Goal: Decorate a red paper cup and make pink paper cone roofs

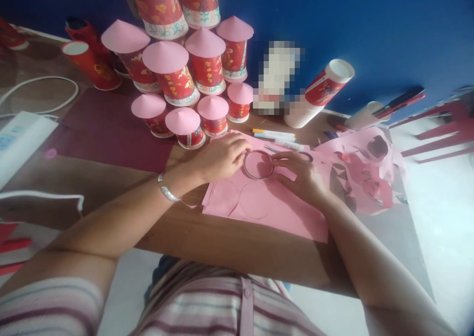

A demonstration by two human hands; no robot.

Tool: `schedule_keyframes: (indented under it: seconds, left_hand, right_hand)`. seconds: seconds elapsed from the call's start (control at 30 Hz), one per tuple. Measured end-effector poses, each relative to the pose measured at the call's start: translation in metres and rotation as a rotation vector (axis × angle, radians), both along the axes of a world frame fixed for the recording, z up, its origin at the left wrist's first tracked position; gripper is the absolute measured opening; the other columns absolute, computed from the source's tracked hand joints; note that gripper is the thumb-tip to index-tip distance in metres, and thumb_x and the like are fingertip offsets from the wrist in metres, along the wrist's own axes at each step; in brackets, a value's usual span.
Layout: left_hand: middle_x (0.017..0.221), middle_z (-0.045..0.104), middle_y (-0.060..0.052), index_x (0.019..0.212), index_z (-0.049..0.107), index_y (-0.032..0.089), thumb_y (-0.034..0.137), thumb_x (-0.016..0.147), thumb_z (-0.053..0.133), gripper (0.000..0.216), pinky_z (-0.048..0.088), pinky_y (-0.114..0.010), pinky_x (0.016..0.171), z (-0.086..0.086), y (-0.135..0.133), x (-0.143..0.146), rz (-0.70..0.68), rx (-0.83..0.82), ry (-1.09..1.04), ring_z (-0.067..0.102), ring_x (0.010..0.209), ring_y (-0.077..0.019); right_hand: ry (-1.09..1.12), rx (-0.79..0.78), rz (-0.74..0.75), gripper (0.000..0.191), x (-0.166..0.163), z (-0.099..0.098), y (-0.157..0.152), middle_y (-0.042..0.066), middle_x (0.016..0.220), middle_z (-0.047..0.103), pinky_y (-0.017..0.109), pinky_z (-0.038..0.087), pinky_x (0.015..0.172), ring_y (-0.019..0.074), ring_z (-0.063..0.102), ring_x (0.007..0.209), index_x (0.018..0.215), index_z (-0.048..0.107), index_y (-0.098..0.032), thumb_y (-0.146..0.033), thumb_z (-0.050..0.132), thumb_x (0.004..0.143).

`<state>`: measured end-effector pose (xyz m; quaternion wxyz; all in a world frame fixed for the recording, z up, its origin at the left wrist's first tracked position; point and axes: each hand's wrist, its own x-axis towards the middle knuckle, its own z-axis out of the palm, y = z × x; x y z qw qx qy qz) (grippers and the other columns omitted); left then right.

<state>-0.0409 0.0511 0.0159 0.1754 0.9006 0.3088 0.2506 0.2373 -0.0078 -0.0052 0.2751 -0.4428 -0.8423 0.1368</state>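
Ring [258, 179] between left fingers [240, 156] and right fingers [285, 160]

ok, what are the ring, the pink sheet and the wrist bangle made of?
The ring: thin hoop, grey with a dull sheen, probably metal; could be plastic. The pink sheet: matte paper or thin card, lying flat, circles traced on it. The bangle: bright silvery glints, likely polished metal.
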Motion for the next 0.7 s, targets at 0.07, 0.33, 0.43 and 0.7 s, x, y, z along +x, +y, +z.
schedule_keyframes:
  seconds: [0.07, 0.33, 0.43, 0.7]
  left_hand:
    - [0.111, 0.073, -0.010, 0.106, 0.068, 0.015, 0.015, 0.100, 0.052, 0.017, 0.057, -0.036, 0.093, -0.001, -0.008, 0.005, -0.068, 0.111, 0.031, 0.067, 0.105, -0.0212]
    - [0.118, 0.077, -0.008, 0.120, 0.073, 0.018, 0.018, 0.101, 0.059, 0.024, 0.056, -0.037, 0.105, -0.013, -0.023, 0.018, -0.245, 0.397, -0.007, 0.068, 0.116, -0.0210]
    - [0.117, 0.077, -0.008, 0.120, 0.074, 0.019, 0.018, 0.100, 0.062, 0.024, 0.057, -0.038, 0.105, -0.016, -0.022, 0.018, -0.245, 0.408, -0.006, 0.068, 0.119, -0.0219]
    - [0.099, 0.077, -0.006, 0.100, 0.078, 0.018, 0.016, 0.100, 0.060, 0.019, 0.059, -0.034, 0.087, -0.019, -0.019, 0.021, -0.281, 0.344, 0.089, 0.069, 0.097, -0.0194]
  right_hand:
    - [0.008, -0.003, 0.003, 0.028, 0.001, -0.001, 0.000, 0.011, 0.126, 0.073, 0.048, 0.059, 0.102, 0.0269, 0.070, 0.118, 0.121, 0.073, -0.025, -0.022, 0.065, 0.095]
    - [0.048, -0.027, 0.003, 0.029, 0.003, -0.004, 0.002, 0.009, 0.127, 0.073, 0.048, 0.059, 0.104, 0.0272, 0.070, 0.119, 0.122, 0.074, -0.027, -0.022, 0.066, 0.094]
    - [0.059, -0.038, 0.005, 0.027, 0.003, -0.004, 0.003, 0.010, 0.125, 0.075, 0.047, 0.060, 0.103, 0.0271, 0.071, 0.118, 0.119, 0.075, -0.025, -0.021, 0.066, 0.094]
    - [0.080, -0.049, -0.029, 0.025, 0.000, 0.006, 0.003, 0.008, 0.118, 0.078, 0.046, 0.061, 0.099, 0.0261, 0.073, 0.114, 0.117, 0.074, -0.025, -0.022, 0.064, 0.095]
